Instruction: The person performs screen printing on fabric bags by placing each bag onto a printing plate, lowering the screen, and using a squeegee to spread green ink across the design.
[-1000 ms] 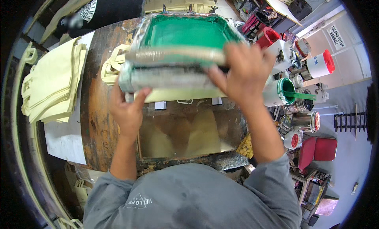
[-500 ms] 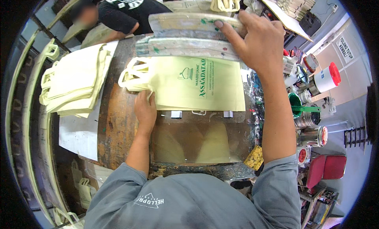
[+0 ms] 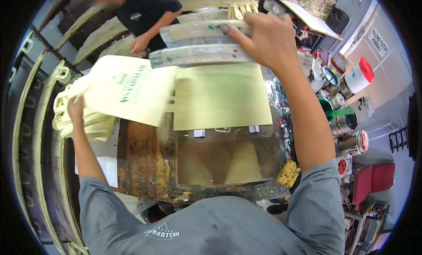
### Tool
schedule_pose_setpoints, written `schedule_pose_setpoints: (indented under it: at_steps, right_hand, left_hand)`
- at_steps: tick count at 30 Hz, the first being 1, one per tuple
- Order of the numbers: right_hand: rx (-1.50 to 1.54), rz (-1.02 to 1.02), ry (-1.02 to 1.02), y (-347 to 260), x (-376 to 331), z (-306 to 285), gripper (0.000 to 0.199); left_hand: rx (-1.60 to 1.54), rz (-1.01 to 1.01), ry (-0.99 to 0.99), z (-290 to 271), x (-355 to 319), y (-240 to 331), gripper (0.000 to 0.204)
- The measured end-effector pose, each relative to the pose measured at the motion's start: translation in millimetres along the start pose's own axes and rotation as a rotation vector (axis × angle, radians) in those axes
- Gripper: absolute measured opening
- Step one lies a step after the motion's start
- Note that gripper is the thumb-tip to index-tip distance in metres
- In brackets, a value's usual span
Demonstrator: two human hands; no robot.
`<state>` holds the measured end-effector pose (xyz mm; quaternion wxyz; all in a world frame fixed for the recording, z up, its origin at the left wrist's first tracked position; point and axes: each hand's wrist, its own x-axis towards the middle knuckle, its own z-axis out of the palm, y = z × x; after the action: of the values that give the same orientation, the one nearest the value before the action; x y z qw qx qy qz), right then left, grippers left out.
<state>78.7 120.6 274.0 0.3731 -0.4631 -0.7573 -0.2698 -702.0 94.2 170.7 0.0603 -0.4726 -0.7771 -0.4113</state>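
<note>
My left hand (image 3: 76, 109) grips a pale yellow cloth bag (image 3: 136, 88) by its handle end, over the left side of the table. The bag bears green print and is slightly blurred. Below it lies a stack of similar bags (image 3: 99, 131). My right hand (image 3: 271, 40) is closed round the upper edge of a paint-stained screen printing frame (image 3: 198, 52), which stands tilted up at the far side. Under the frame, a plain pale yellow panel (image 3: 222, 99) lies on the board; whether it is another bag I cannot tell.
A person in a black shirt (image 3: 149, 17) stands beyond the table at the far left. Racks (image 3: 41, 136) of bags line the left. Paint cans (image 3: 351, 143), a white tub with a red lid (image 3: 362, 77) and a red chair (image 3: 373, 180) are to the right. A yellow sponge (image 3: 288, 173) sits at the table's right edge.
My left hand has carried the printed bag off the board leftwards, over the stack, uncovering the plain panel. My right hand still holds the frame up. The other person has straightened somewhat.
</note>
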Motion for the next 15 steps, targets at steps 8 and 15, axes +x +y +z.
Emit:
schedule_pose_setpoints:
  at_steps: [8,15]
  right_hand:
    - [-0.071,0.095,-0.271,10.6,17.9,-9.9,0.070]
    - [0.009,0.121,-0.358,7.8,18.2,-13.1,0.071]
  left_hand:
    - [-0.067,0.819,-0.843,202.2,-418.3,353.8,0.104]
    - [-0.022,1.012,-0.879,236.4,-489.6,366.4,0.116]
